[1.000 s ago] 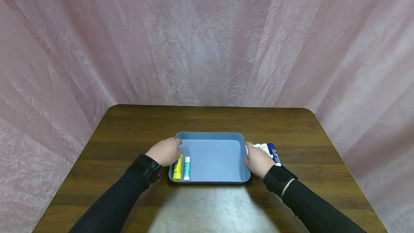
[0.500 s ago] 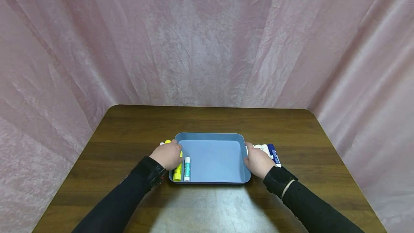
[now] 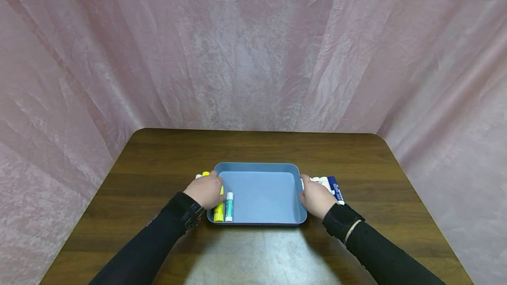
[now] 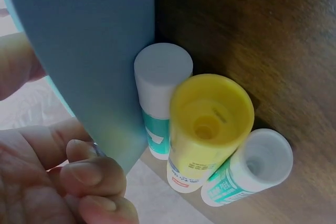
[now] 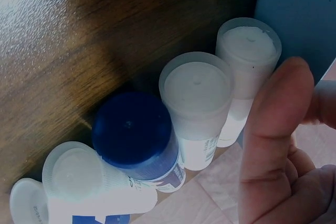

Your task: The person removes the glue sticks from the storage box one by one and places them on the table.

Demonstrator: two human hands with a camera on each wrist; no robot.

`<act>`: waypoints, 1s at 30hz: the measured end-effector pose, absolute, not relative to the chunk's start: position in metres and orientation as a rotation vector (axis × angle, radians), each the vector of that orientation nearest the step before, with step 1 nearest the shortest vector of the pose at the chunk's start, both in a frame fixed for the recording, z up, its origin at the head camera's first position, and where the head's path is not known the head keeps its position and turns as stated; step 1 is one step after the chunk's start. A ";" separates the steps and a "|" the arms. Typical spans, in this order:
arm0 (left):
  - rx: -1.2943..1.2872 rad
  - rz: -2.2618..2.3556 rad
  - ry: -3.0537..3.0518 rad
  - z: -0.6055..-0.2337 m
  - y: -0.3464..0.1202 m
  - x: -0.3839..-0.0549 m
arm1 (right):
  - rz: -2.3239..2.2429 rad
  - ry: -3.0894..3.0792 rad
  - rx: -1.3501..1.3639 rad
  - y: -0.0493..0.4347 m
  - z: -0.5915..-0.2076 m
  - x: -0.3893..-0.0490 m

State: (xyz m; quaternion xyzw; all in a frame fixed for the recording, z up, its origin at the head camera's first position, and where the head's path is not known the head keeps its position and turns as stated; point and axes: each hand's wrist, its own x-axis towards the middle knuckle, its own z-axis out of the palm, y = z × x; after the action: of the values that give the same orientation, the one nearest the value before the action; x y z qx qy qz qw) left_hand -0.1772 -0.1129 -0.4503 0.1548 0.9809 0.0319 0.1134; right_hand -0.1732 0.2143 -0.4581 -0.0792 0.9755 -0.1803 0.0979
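A shallow blue tray [image 3: 259, 197] lies on the table between both hands. My left hand [image 3: 203, 190] is at its left rim, the wall between thumb and curled fingers. Inside the tray, beside that thumb, a yellow glue stick [image 3: 218, 213] and a smaller teal-and-white glue stick [image 3: 229, 208] lie side by side. My right hand [image 3: 318, 197] holds the right rim, thumb and finger at the wall. Outside the left wall, the left wrist view has a yellow glue stick [image 4: 210, 124] between a white-capped one [image 4: 163, 77] and a teal-labelled one [image 4: 252, 166].
Right of the tray stand several sticks in a row: white glue sticks [image 5: 197, 98] and a blue-capped one [image 5: 136, 135]. They touch or nearly touch each other. The wooden table [image 3: 253, 146] ends in front of a pink curtain [image 3: 253, 56].
My left hand has shifted slightly right and down, uncovering the sticks outside the left wall. The yellow stick inside has moved a little right, against the teal one. My right hand stays put.
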 end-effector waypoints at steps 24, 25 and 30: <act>0.455 0.171 2.862 -0.454 -0.114 -0.177 | -0.518 2.889 -0.210 0.210 -0.460 -0.175; 0.456 0.173 2.863 -0.454 -0.114 -0.177 | -0.518 2.889 -0.208 0.210 -0.460 -0.175; 0.463 0.187 2.867 -0.453 -0.114 -0.177 | -0.500 2.901 -0.211 0.209 -0.461 -0.175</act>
State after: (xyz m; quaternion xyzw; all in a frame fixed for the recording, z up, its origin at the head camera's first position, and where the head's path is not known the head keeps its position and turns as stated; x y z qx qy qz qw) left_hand -0.1769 -0.1142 -0.4532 0.1579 0.9786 0.0638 0.1155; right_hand -0.1752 0.2092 -0.4612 -0.0713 0.9785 -0.1686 0.0948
